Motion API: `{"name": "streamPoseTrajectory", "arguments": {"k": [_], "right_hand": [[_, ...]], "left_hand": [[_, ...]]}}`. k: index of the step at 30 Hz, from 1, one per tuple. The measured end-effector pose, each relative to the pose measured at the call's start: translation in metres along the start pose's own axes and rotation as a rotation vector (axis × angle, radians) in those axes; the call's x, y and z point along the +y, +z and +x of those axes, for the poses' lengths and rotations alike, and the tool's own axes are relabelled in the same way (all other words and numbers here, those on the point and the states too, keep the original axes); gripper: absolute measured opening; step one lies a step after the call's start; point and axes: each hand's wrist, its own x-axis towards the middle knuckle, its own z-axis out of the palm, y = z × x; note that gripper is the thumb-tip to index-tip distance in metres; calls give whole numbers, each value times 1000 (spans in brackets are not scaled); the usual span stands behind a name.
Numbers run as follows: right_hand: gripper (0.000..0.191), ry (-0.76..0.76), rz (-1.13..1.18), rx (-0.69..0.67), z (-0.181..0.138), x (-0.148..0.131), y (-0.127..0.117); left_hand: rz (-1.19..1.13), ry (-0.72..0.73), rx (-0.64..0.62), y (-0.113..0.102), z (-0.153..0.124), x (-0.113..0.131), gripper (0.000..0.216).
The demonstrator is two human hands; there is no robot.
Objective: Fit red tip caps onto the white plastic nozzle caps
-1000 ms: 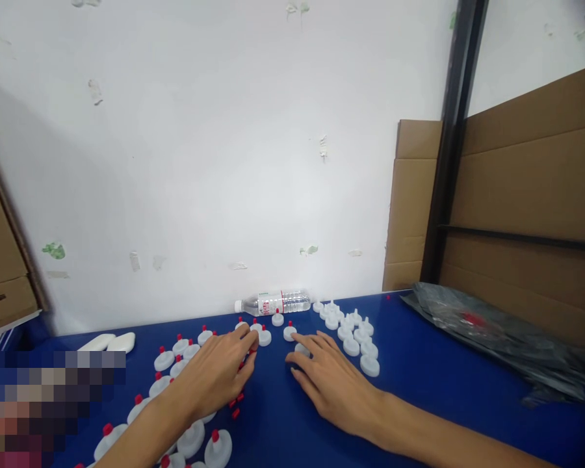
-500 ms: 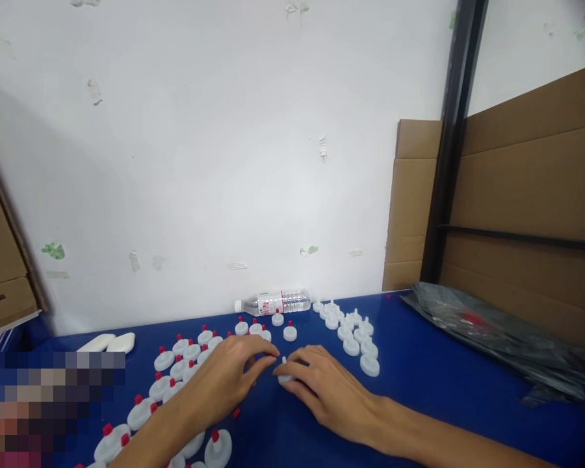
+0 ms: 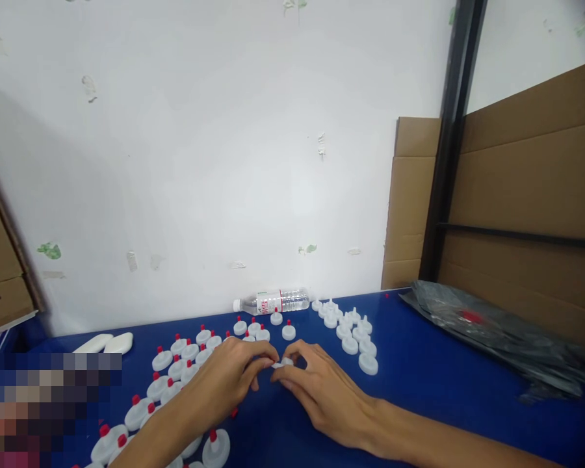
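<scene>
My left hand (image 3: 227, 380) and my right hand (image 3: 322, 387) meet over the blue table (image 3: 419, 377), fingertips pinched together on one small white cap (image 3: 283, 363). Whether a red tip is between my left fingers is hidden. To the left lie several white caps with red tips (image 3: 175, 370), spreading toward the front edge. To the right, behind my right hand, sit several plain white caps (image 3: 351, 328). A few loose red tips (image 3: 234, 412) lie under my left hand.
A clear water bottle (image 3: 273, 301) lies on its side against the white wall. A dark plastic bag (image 3: 497, 335) covers the table's right side, before cardboard panels (image 3: 526, 195). Two white oblong pieces (image 3: 104, 342) lie at the far left. A cardboard box (image 3: 2, 273) stands left.
My right hand took a white cap from the table and drew it in. My left hand moved right to meet it, and both now pinch the cap, lifted slightly.
</scene>
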Motion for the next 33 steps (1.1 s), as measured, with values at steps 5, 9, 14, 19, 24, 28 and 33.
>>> {"name": "streamPoseTrajectory", "arguments": {"k": [5,9,14,19,24,28,33], "right_hand": [[31,51,87,55,0,-1,-3],[31,45,131,73,1,-3,-6],[32,71,122,81,1,-2,-5],[31,44,149,75,2,0,-5],[31,3,174,97,3,1,-7],[32,-21,214,96,3,1,-7],[30,-13,235,133,1,5,-6]], "left_hand": [[14,-29,33,0,-1,-3,26],[7,-32,42,-1,-2,-3,26],[20,-33,23,-4,-2,0,30],[-52,-14,31,-3,0,-3,28],[-132,4,14,-2,0,-5,27],[-57,45,21,-2,0,0,30],[287,78,30,3,-1,4,41]]}}
